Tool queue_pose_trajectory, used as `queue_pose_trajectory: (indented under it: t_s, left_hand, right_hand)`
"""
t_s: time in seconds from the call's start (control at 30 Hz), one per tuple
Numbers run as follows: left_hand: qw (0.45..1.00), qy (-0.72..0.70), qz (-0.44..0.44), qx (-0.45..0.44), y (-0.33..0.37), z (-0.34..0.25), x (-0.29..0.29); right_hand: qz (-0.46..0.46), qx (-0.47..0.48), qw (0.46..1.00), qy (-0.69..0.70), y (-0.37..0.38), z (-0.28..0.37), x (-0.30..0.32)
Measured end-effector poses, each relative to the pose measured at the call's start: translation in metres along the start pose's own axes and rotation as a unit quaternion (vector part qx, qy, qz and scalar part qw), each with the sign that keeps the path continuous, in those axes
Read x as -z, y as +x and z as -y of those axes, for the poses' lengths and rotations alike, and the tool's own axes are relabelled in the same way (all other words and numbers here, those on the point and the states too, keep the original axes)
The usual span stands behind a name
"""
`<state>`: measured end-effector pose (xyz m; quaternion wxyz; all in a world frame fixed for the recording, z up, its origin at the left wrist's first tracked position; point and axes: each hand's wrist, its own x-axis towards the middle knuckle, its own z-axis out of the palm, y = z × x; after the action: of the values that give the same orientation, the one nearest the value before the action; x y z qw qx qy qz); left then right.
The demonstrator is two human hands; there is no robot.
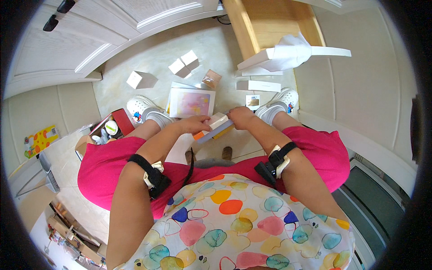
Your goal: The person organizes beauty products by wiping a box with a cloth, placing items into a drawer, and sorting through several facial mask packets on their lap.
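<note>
Between us, our left hand (194, 123) and right hand (240, 117) pinch opposite ends of a small stack of boxes (216, 127); it looks light, stiff cardboard, best gripped at the edges.

Pretty cramped in front of me; both hands, left hand (194, 123) and right hand (240, 117), sit between my knees; floor beyond is littered with small white boxes (184, 64), a flat picture box (191, 102) and a brown packet (211, 78); open wooden drawer (270, 22) overhangs on the right; bare tile only far left, near the cabinet doors (67, 40).
</note>
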<state>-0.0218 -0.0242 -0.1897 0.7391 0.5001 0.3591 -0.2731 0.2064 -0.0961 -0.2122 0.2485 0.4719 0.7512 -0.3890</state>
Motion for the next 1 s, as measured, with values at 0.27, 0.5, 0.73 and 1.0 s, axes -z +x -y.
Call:
queue_pose_trajectory:
  t_s: [0.27, 0.5, 0.73, 1.0]
  left_hand:
    - [0.994, -0.037, 0.06, -0.079, 0.041, 0.025, -0.027]
    - [0.997, -0.006, 0.082, -0.012, 0.063, 0.026, -0.03]
    - [0.998, 0.021, 0.051, 0.04, 0.083, 0.036, -0.032]
    - [0.988, 0.157, -0.009, -0.013, 0.102, 0.043, -0.033]
  right_hand:
    - [-0.048, 0.052, 0.997, -0.024, -0.009, -0.015, -0.008]
    - [-0.082, 0.06, 0.995, -0.014, -0.014, -0.011, -0.005]
    - [-0.084, 0.033, 0.996, 0.005, -0.016, -0.007, 0.003]
    - [-0.072, 0.001, 0.997, 0.022, -0.022, 0.0, 0.015]
